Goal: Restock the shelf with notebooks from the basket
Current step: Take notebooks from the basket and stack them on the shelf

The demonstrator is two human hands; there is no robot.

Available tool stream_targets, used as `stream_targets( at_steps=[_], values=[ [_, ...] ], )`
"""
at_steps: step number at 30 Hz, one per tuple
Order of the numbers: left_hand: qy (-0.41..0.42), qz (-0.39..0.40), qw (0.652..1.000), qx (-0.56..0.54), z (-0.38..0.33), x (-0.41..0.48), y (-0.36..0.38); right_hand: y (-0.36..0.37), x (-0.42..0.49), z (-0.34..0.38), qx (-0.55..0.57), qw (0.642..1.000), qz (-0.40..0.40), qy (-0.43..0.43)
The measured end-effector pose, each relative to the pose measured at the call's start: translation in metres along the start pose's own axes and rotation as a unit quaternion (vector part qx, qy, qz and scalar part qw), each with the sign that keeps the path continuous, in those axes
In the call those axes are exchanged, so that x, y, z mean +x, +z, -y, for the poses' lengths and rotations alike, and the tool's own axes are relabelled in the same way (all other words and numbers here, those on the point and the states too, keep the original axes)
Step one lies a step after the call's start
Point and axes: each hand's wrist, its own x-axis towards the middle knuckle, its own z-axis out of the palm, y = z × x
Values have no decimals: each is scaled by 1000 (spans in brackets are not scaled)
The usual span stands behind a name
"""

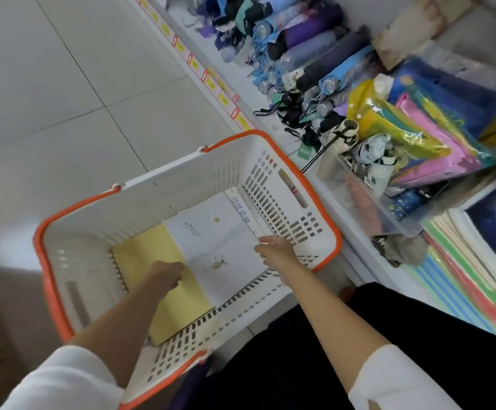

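Lying in the basket point(211, 173): yellow notebook point(149, 253), white notebook point(220, 232).

Bright even light, soft motion blur, edges bowed

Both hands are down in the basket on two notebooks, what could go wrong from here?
With the left hand on the yellow notebook and the right hand at the white notebook, lifting both together may let one slip. The yellow one's spiral could snag the basket wall. The notebook stack on the shelf looks slanted and might slide.
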Motion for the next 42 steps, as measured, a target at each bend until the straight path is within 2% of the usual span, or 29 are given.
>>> stream_targets(
  at_steps=[4,7,10,14,19,22,27,28,31,32,34,38,42],
  values=[
    [7,11,1000,-28,4,3,34,-7,12,-1,-19,1000,-3,-9],
    [6,-11,999,-42,4,2,54,-9,17,-7,11,1000,-15,1],
    [12,9,998,-58,5,2,56,-6,21,-9,20,1000,-10,3],
    [13,88,989,-115,3,-4,40,-1,20,-7,-23,1000,4,-6],
    [14,270,953,-137,-17,-24,2,-2,17,-2,-108,992,15,-62],
    [6,289,950,-119,-23,-30,-26,-7,9,4,-138,985,28,-103],
    [23,280,957,-77,-32,-40,-52,-7,-3,9,-157,979,82,-99],
    [37,252,966,-45,-36,-45,-49,-5,-4,9,-162,978,95,-95],
    [74,74,993,47,-41,-53,-32,2,-11,11,-183,975,82,-93],
    [87,38,994,53,-40,-55,-26,3,-14,12,-187,975,78,-93],
    [99,24,994,48,-40,-60,-21,3,-19,15,-190,974,79,-93],
    [109,80,991,-22,-45,-74,-39,-5,-26,21,-197,973,68,-104],
    [144,243,957,-68,-49,-92,-70,-10,-36,28,-157,981,58,-100]
  ],
)
